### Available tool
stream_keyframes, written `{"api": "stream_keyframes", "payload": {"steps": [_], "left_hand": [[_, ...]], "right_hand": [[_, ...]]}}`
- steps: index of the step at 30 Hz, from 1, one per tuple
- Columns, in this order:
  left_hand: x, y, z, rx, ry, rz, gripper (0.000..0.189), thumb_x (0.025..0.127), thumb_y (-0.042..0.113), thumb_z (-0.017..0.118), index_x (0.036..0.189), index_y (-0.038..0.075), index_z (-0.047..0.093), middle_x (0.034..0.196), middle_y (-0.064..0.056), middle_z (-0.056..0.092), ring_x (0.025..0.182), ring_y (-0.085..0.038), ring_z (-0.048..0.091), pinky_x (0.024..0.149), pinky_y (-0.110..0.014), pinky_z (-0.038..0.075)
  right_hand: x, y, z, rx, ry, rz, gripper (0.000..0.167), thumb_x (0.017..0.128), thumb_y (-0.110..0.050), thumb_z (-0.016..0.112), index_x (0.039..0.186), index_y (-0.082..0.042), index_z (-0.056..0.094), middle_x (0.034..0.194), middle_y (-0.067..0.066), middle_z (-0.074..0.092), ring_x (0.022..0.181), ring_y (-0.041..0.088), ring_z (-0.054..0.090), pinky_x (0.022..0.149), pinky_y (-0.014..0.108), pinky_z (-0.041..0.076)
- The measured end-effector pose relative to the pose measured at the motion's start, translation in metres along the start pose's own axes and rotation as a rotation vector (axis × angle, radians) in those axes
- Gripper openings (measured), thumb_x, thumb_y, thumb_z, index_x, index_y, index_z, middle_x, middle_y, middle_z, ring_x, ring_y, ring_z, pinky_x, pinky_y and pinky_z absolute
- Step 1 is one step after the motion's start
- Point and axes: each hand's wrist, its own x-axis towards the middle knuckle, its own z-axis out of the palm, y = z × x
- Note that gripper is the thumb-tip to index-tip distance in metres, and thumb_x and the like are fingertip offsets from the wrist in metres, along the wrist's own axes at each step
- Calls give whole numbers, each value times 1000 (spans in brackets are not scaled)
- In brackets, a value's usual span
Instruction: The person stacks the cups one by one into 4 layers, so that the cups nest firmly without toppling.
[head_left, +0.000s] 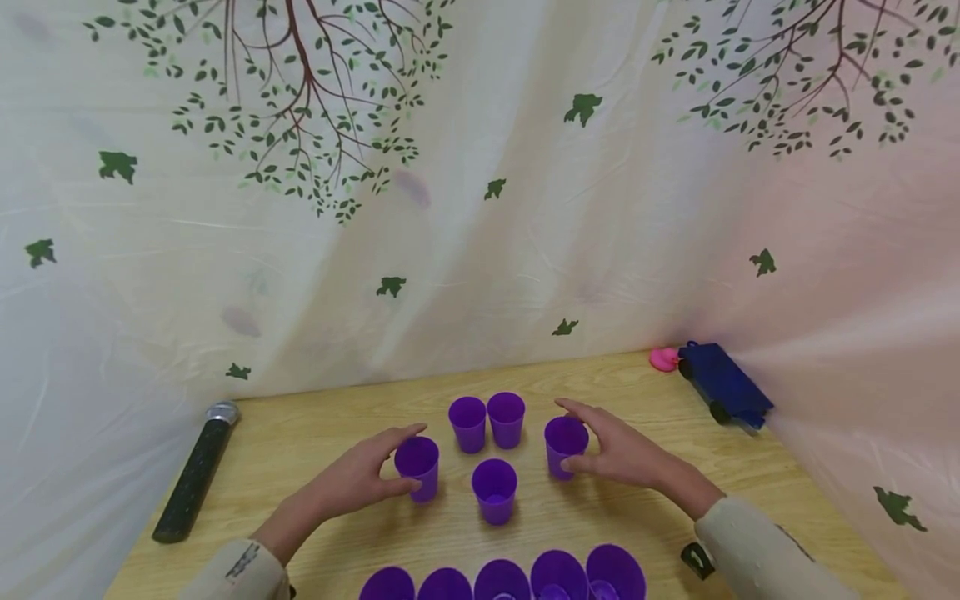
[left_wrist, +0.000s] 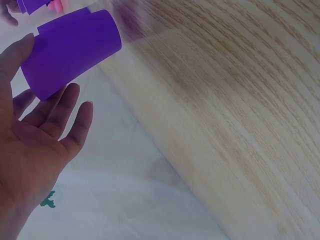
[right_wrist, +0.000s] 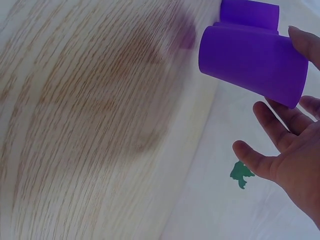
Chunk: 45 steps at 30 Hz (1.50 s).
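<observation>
Five purple cups (head_left: 501, 578) line up toward the near edge of the worktop (head_left: 337, 546). Beyond a single cup (head_left: 493, 498), the part-curled left hand (head_left: 366, 475) pinches a left-side cup (head_left: 428, 477), the part-curled right hand (head_left: 621, 447) a right-side cup (head_left: 558, 448). Two adjacent cups (head_left: 468, 428) stand toward the far edge.

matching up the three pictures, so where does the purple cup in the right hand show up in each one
Head: purple cup right of centre, below mid-height, between the right hand's thumb and fingers.
Left wrist: purple cup in the top left corner, cut off by the top edge.
Right wrist: purple cup large at upper right, tilted in the picture.
Shared landmark: the wood-grain tabletop.
</observation>
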Motion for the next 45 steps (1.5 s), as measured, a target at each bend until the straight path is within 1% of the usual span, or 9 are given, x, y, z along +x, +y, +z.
{"api": "stream_keyframes", "payload": {"steps": [3,7,12,17,24,34,40,45], "left_hand": [[1,0,-1,-2,5,-8,77,90,50,71,152,13,44,149,-9,53,136,-32,52,111,-52,43],[1,-1,-1,-3,0,-28,77,89,50,71,152,15,43,150,-8,53,137,-30,51,112,-51,43],[2,-2,-1,8,4,-10,78,91,51,69,152,13,42,149,-10,53,136,-34,52,110,-54,43],[3,-2,-1,18,11,-11,77,91,49,70,153,13,42,149,-10,53,136,-33,52,110,-54,44],[7,0,-3,-1,8,-38,77,89,42,74,153,14,41,151,-8,51,138,-31,50,113,-51,42],[9,-2,-4,16,7,-37,78,90,45,73,153,14,41,151,-9,52,138,-31,50,113,-51,42],[10,-3,-4,10,7,-52,78,89,46,73,154,16,40,151,-9,52,138,-32,51,112,-52,42],[12,-3,-3,19,19,-31,78,90,47,72,154,14,40,150,-10,52,137,-33,51,112,-53,43]], "right_hand": [[1,1,0,-7,5,7,87,84,-39,80,156,-16,36,149,15,50,136,36,49,111,59,40],[0,3,-1,-16,9,-5,87,84,-40,79,155,-15,36,149,17,50,135,38,49,110,60,40],[1,4,-1,-24,16,-8,86,85,-40,79,155,-15,36,150,19,49,136,39,48,111,62,39],[1,5,-2,-16,15,-3,86,85,-40,79,155,-13,36,150,20,48,136,40,48,111,62,39],[3,6,-2,-23,23,6,86,85,-39,79,155,-14,36,151,20,47,137,40,47,111,63,39],[8,12,-1,-35,43,-23,87,84,-37,80,155,-11,36,152,20,46,136,40,48,112,61,38],[10,13,-2,-21,35,-10,87,85,-38,79,156,-13,34,153,20,45,137,40,47,112,63,37],[13,12,-3,-10,29,12,89,84,-39,80,156,-14,33,153,17,45,139,38,46,113,61,37]]}}
